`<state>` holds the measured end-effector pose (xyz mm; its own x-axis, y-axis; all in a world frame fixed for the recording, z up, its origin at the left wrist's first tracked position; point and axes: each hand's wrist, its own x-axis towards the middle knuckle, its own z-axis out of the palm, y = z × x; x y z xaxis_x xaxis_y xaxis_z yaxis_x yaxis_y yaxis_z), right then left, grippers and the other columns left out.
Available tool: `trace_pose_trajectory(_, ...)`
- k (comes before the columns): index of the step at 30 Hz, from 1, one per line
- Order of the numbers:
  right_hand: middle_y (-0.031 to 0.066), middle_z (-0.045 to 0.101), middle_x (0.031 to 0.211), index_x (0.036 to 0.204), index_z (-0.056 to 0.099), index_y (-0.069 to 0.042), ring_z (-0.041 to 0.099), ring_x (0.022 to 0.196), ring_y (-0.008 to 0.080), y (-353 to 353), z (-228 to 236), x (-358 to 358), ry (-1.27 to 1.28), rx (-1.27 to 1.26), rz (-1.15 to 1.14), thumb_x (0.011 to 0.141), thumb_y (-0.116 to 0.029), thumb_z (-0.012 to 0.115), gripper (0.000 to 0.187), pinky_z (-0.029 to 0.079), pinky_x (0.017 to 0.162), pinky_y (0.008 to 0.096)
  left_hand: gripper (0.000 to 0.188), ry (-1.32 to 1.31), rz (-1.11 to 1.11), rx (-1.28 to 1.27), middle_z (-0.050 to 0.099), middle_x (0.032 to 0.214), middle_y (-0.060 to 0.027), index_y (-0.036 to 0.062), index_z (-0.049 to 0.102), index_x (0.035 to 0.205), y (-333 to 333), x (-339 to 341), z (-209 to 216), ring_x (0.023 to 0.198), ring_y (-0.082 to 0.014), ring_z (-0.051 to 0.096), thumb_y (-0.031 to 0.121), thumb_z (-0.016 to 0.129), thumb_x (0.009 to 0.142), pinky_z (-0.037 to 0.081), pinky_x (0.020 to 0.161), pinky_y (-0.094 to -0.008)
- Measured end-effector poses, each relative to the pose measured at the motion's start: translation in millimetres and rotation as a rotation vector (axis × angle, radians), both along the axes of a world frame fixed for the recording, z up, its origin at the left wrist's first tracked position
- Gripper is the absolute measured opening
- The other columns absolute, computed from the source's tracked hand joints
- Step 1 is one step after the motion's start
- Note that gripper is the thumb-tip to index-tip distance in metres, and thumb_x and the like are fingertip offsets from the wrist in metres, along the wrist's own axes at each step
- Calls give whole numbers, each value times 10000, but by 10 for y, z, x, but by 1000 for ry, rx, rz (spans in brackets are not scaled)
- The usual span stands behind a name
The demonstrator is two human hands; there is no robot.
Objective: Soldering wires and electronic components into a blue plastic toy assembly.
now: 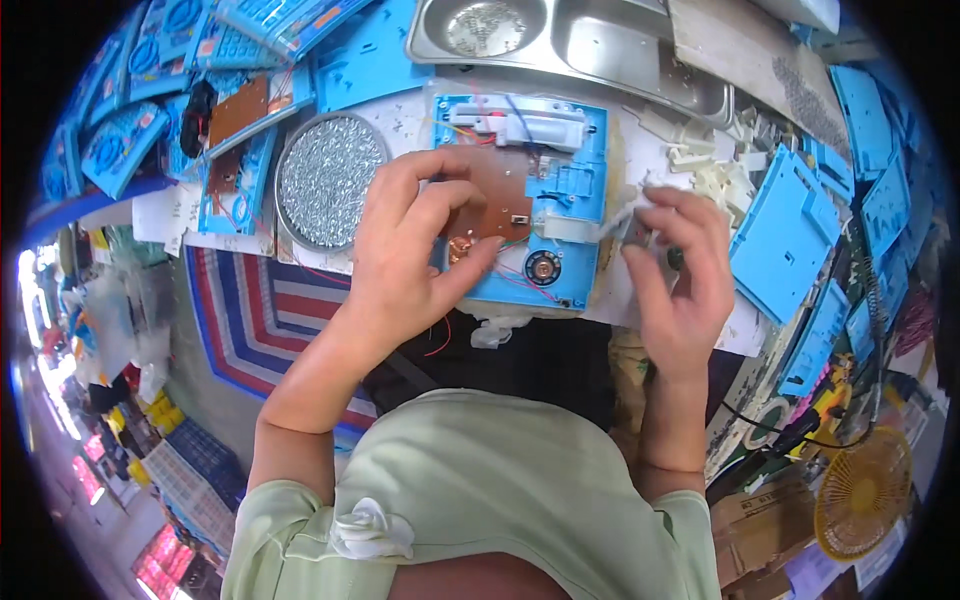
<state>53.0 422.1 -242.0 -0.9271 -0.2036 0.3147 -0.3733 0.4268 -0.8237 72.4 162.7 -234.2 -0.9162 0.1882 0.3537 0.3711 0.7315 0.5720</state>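
A blue plastic housing (595, 180) lies before me with its inside up. It holds a brown circuit board (505, 190), a round speaker (543, 267), a white battery compartment (535, 125) and thin wires. My left hand (400, 240) is curved over the board's left side, thumb and fingers apart, near a copper-coloured coil (459, 248). Beside the housing's right edge is my right hand (690, 265), fingers bent around a pale plastic piece (620, 218) at their tips; its shape is blurred. A translucent strip (570, 230) lies across the housing.
On the left stands a round tray (281, 190) full of small metal screws. Blue panels and housings (125, 145) are stacked at far left, more blue covers (785, 235) at right. White plastic parts (735, 165) lie heaped behind my right hand. Steel trays (630, 60) stand at the back.
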Motion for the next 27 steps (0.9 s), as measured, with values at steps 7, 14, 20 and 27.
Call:
trace_pose_trajectory(7,164,668,1122,1116,669,-14,637,972,328,74,-329,368,-118,-260,49,775,-16,805,367,516,834,397,445,-97,61,-124,567,1204,-173,41,610,1024,187,1,11,1027,-308,579,138,890,693,504,842,-409)
trace_pose_trajectory(14,156,680,1167,1115,669,-22,651,1076,375,88,-436,269,-74,-354,125,779,-34,803,362,532,906,433,367,-110,132,-177,530,1115,-176,26,570,944,299,-27,-31,979,-275,544,106,854,726,478,791,-342)
trace_pose_trajectory(20,156,691,1248,1087,685,-29,624,1207,409,121,-431,275,-113,-431,222,783,-82,797,328,546,969,463,315,-171,183,-30,512,1084,-179,21,551,943,245,29,-93,1011,-298,521,95,792,754,436,931,-386)
trace_pose_trajectory(27,188,704,1235,1081,665,-18,604,1242,447,119,-435,292,-125,-524,281,842,-137,787,294,578,957,478,228,-247,135,-110,439,1206,-133,33,506,1007,195,57,-19,1090,-215,470,67,678,861,412,957,-340)
